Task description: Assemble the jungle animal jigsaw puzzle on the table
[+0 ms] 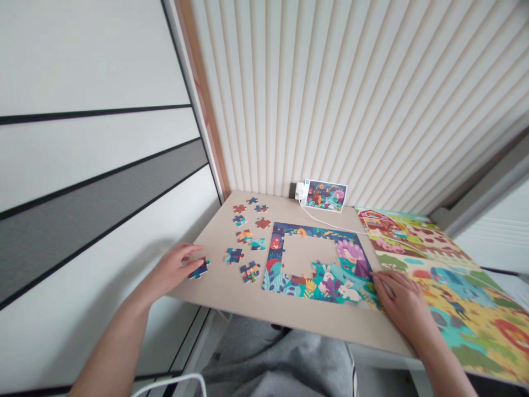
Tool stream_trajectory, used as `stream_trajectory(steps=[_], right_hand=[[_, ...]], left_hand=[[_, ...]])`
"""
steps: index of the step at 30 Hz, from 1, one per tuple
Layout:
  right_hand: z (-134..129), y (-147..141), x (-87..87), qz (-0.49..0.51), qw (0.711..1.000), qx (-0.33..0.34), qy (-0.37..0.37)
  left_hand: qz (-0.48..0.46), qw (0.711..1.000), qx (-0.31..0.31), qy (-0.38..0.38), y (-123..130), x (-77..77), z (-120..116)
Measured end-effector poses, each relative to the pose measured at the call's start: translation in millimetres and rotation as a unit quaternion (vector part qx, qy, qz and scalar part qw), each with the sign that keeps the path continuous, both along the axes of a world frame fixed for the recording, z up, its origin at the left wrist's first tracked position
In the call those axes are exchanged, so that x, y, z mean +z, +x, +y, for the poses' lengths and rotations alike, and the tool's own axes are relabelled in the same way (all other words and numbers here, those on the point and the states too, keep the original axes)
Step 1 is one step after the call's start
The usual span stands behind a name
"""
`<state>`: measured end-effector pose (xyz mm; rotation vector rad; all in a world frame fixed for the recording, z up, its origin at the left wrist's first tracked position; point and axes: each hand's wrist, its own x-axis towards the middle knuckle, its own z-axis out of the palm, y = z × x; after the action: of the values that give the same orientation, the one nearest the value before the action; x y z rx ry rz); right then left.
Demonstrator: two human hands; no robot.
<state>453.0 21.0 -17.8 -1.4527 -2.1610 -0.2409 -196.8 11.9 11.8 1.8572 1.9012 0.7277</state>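
A partly assembled puzzle lies on the beige table, its border joined around a bare middle. My left hand is at the table's left edge, fingers apart, with its fingertips at a dark blue puzzle piece lying flat. On the puzzle's right edge rest the fingertips of my right hand; its fingers are apart and hold nothing. Between my left hand and the puzzle lie several loose pieces, among them a blue one, a multicoloured one and a reddish-brown one.
A reference picture card leans at the back beside a white charger, whose cable crosses the table. Other finished puzzles, one with a barn and one with an elephant, cover the right side. A white wall stands close at left.
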Motion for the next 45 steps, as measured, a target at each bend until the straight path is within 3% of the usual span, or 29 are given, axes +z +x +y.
stream_trajectory(steps=[7, 13, 16, 20, 24, 29, 33, 36, 40, 45], right_hand=[[1.3, 2.0, -1.3, -0.006, 1.0, 0.001, 0.0], [-1.1, -1.8, 2.3, 0.001, 1.0, -0.003, 0.001], [-3.0, -5.5, 4.6, 0.006, 1.0, -0.01, -0.003], [-4.3, -9.7, 7.2, 0.01, 1.0, -0.015, -0.012], [-3.7, -10.6, 7.4, 0.009, 1.0, -0.012, -0.02], [-3.4, -10.8, 6.8, 0.009, 1.0, -0.007, -0.017], [-6.4, -14.6, 10.6, 0.014, 1.0, -0.013, -0.023], [-8.5, -17.8, 14.0, 0.015, 0.999, -0.022, -0.03], [-8.5, -19.2, 15.8, 0.018, 0.999, -0.031, -0.04], [-7.7, -18.6, 15.6, 0.024, 0.999, -0.028, -0.039]], left_hand=[[0.124, 0.992, -0.037, -0.005, -9.4, -0.1, -22.5], [0.108, 0.994, -0.018, -0.006, -2.0, -0.6, -19.1], [0.054, 0.998, -0.009, -0.009, 7.9, 2.8, -17.7], [-0.073, 0.996, -0.053, 0.017, 43.1, 19.8, -17.4], [-0.15, 0.977, -0.15, 0.01, 103.9, 44.0, -9.1], [-0.163, 0.942, -0.292, -0.021, 185.6, 57.6, 33.3], [-0.116, 0.894, -0.43, -0.044, 228.4, 52.1, 82.1], [-0.087, 0.859, -0.504, -0.014, 245.7, 42.4, 109.7], [-0.08, 0.851, -0.519, -0.004, 258.5, 28.7, 122.5], [-0.067, 0.864, -0.498, 0.031, 267.7, 18.0, 115.8]])
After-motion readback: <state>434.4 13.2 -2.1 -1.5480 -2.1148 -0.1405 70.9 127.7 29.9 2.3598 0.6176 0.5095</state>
